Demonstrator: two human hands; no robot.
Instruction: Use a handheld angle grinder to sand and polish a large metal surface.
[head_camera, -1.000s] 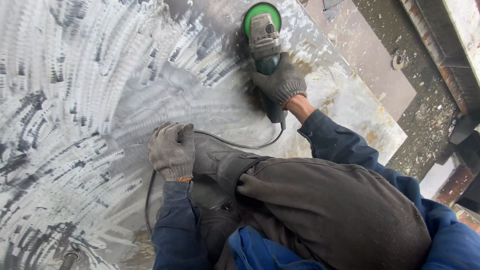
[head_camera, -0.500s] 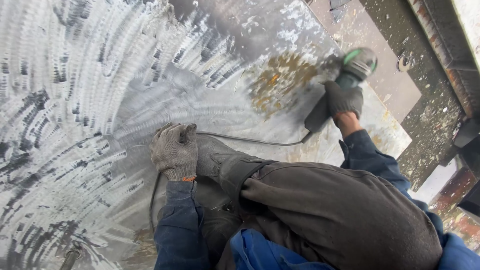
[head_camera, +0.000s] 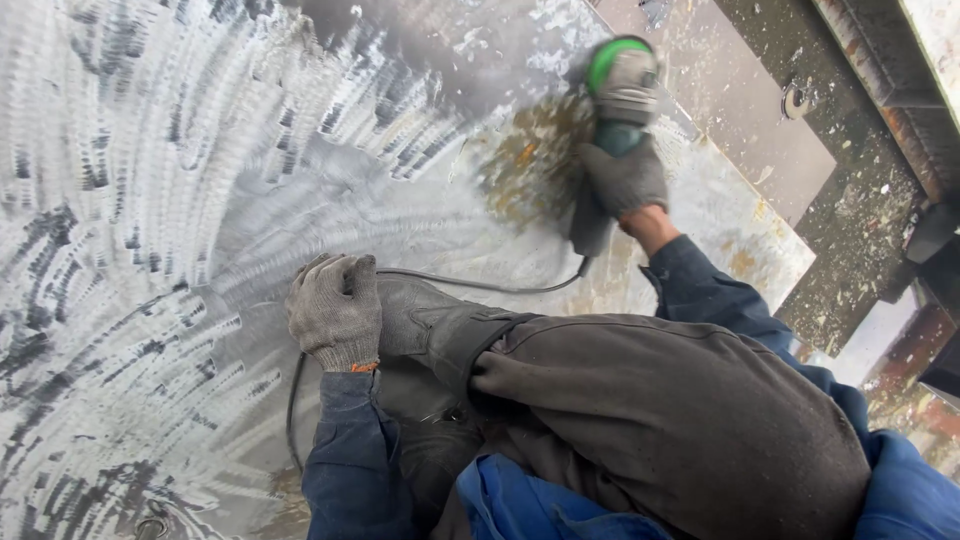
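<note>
Fingers (head_camera: 628, 172) of the right hand (head_camera: 625, 180) are wrapped tight around the body of the angle grinder (head_camera: 618, 100); the hand wears a grey knitted glove. Fingers of the left hand (head_camera: 335, 312), gloved in the same grey knit, are curled loosely together and rest knuckles-up on the metal sheet (head_camera: 180, 200), clamped on nothing.

Head view, tool side:
- Angle grinder: grey head with a green guard, lying at the upper right part of the sheet, its disc end pointing away from the person. The tool is blurred, so contact between disc and metal cannot be confirmed.
- Rusty patch (head_camera: 530, 160): brown-orange area on the sheet, just beside the grinder on its left.
- Power cable (head_camera: 480, 285): dark, runs from the rear of the grinder across the sheet toward the left hand, then passes under the knee region and curves down beside the left sleeve.

Head view, body side:
- Left hand: planted near the centre of the sheet, well apart from the grinder, just beside the cable.
- Knee (head_camera: 640, 400): covered by dark work trousers, resting on the sheet between the two arms.
- Sleeves (head_camera: 345, 440): dark blue on both arms.

Head view, surroundings:
- Metal sheet: bright, curved grinding marks fan across its left and centre.
- Ground (head_camera: 860, 150): dark, speckled with debris, beyond the sheet's right edge.
</note>
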